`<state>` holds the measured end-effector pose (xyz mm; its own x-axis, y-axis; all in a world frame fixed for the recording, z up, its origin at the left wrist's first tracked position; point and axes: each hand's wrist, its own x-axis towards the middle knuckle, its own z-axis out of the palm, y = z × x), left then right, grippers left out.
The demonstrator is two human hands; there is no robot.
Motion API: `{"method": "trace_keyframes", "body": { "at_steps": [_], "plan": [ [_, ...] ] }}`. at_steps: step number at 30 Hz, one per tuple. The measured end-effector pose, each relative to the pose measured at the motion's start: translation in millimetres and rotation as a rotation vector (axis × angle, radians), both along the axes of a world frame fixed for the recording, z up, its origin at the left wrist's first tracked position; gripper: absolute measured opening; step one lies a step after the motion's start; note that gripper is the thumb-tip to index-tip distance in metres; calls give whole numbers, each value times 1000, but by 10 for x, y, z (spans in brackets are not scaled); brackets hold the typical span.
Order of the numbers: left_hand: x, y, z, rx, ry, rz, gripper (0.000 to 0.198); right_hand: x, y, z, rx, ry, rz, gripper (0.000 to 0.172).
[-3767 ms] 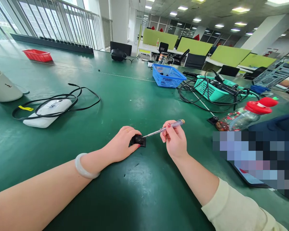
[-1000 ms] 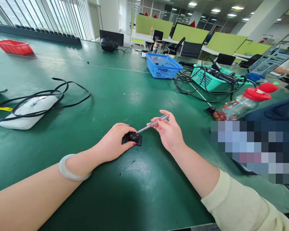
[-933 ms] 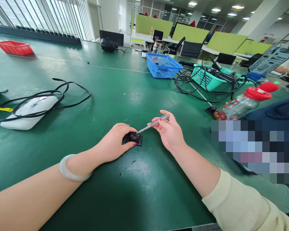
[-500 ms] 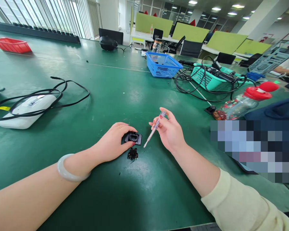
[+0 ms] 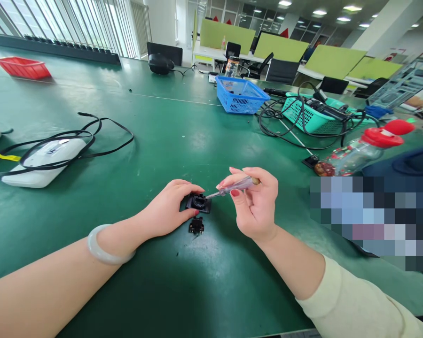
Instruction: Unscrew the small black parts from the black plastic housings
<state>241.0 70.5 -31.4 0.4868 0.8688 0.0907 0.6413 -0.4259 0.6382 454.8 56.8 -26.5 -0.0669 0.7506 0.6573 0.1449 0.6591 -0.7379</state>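
Observation:
My left hand (image 5: 169,209) rests on the green table (image 5: 183,141), its fingers closed round a small black square part (image 5: 199,203) and pinning it down. My right hand (image 5: 255,204) grips a slim clear-handled screwdriver (image 5: 232,188), and the metal tip touches the top of that black part. A smaller black piece (image 5: 196,225) lies loose on the table just in front of the held part, touching neither hand.
A white device wrapped in black cable (image 5: 44,159) lies at the left. A blue basket (image 5: 240,95), a teal basket with cables (image 5: 312,117) and a red-capped bottle (image 5: 359,150) are behind and right. A red tray (image 5: 23,67) sits far left.
A small black piece has come out of the black part and lies on the table. My right hand swung the screwdriver away, then brought its tip back onto the part.

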Motion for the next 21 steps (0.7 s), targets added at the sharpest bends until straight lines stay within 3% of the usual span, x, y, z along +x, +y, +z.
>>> {"method": "trace_keyframes", "body": {
  "at_steps": [5,11,16,21],
  "plan": [
    [14,13,-4,14,1,-21,38,2,25,-36,4,-69,57,27],
    [10,6,6,-12,-2,-34,37,-15,-25,-11,62,29,4,31],
    [0,3,17,-13,-1,-39,37,-25,-20,-10,65,-25,-21,28],
    [10,8,17,-12,3,-28,39,-21,20,16,175,-97,21,33]
  ]
}}
